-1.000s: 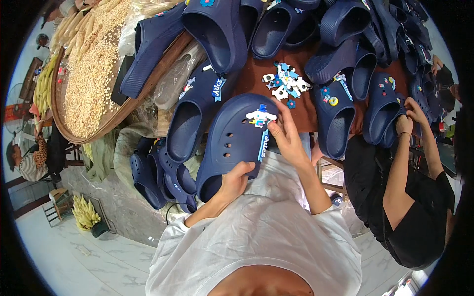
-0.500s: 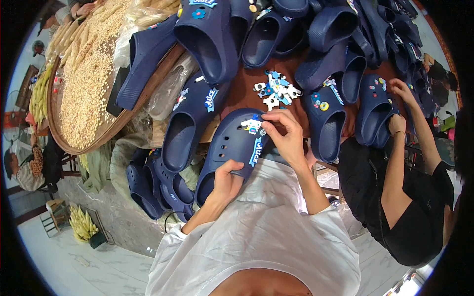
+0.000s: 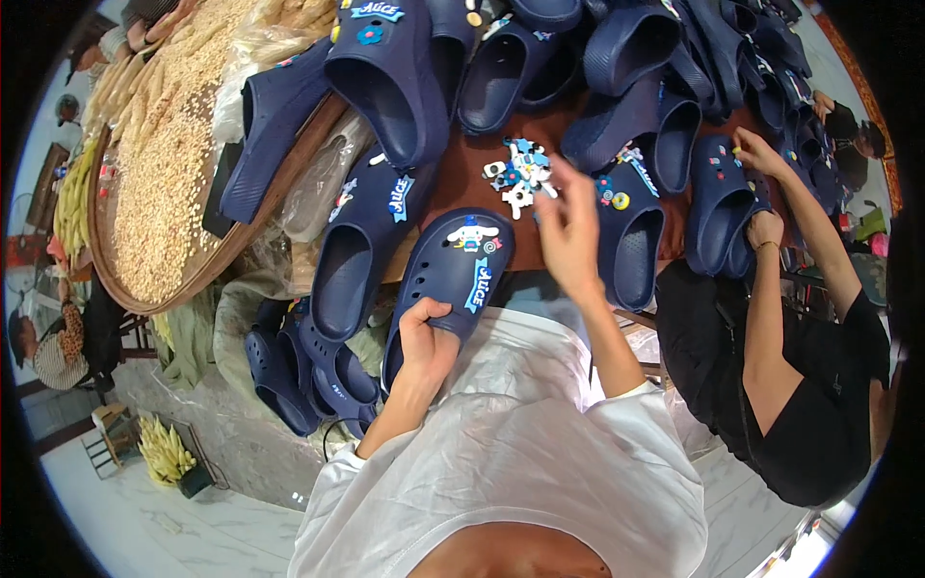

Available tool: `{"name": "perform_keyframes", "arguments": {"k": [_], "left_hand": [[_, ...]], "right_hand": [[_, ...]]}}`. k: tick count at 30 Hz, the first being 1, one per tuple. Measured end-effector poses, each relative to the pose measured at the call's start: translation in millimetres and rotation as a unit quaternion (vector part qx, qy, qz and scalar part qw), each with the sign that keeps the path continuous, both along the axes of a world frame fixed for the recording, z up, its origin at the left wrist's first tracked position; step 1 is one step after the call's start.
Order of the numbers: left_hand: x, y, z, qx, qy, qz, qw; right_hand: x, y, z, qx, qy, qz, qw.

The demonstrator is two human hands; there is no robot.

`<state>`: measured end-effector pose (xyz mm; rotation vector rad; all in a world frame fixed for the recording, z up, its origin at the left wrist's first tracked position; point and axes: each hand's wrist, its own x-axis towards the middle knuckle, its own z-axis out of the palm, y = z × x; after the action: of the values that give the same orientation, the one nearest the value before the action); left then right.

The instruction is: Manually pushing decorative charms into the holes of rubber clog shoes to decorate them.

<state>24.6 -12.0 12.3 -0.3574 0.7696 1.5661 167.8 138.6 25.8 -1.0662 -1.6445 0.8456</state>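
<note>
My left hand (image 3: 427, 339) grips a navy clog (image 3: 445, 260), its thumb over the upper and the toe pointing away from me. Fixed on that clog are a white, long-eared character charm (image 3: 473, 233), a small swirl charm (image 3: 492, 246) and a blue lettered charm (image 3: 479, 286). Off the clog, my right hand (image 3: 573, 246) reaches beside a loose pile of white, blue and black charms (image 3: 521, 171) on the brown tabletop (image 3: 462, 183). Motion smears its fingertips, so whether they hold a charm cannot be made out.
Decorated navy clogs (image 3: 381, 77) crowd the table's far side, and more (image 3: 279, 376) hang low at left. A round tray (image 3: 164, 289) of pale kernels and cobs stands at far left. On the right, a co-worker in black (image 3: 780, 405) handles another clog (image 3: 718, 207).
My right hand has left the clog's toe and moved up and right to the charm pile. The clog in my left hand has tilted slightly, and the swirl charm on it is now uncovered.
</note>
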Motion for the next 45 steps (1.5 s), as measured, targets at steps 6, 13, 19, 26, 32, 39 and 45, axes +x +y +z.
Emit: {"name": "perform_keyframes", "arguments": {"k": [6, 13, 19, 26, 32, 39, 45], "left_hand": [[2, -6, -1, -0.019, -0.002, -0.035, 0.999], [6, -15, 8, -0.033, 0.006, -0.028, 0.999], [4, -20, 9, -0.060, 0.018, -0.073, 0.995], [11, -13, 14, -0.030, 0.056, -0.094, 0.994], [6, -12, 14, -0.023, -0.016, -0.111, 0.993], [3, -3, 14, 0.012, -0.021, -0.123, 0.992], [-1, 1, 9, 0.002, -0.055, -0.106, 0.993]], "right_hand": [[5, 33, 13, -0.007, -0.091, 0.037, 0.995], [-13, 55, -22, 0.155, -0.326, 0.096, 0.927], [-14, 67, -35, 0.149, -0.372, 0.153, 0.903], [-17, 68, -28, 0.126, -0.401, 0.164, 0.892], [-17, 67, -31, 0.134, -0.387, 0.183, 0.894], [-14, 69, -24, 0.161, -0.387, 0.179, 0.890], [4, 53, 4, 0.060, -0.264, 0.190, 0.944]]}}
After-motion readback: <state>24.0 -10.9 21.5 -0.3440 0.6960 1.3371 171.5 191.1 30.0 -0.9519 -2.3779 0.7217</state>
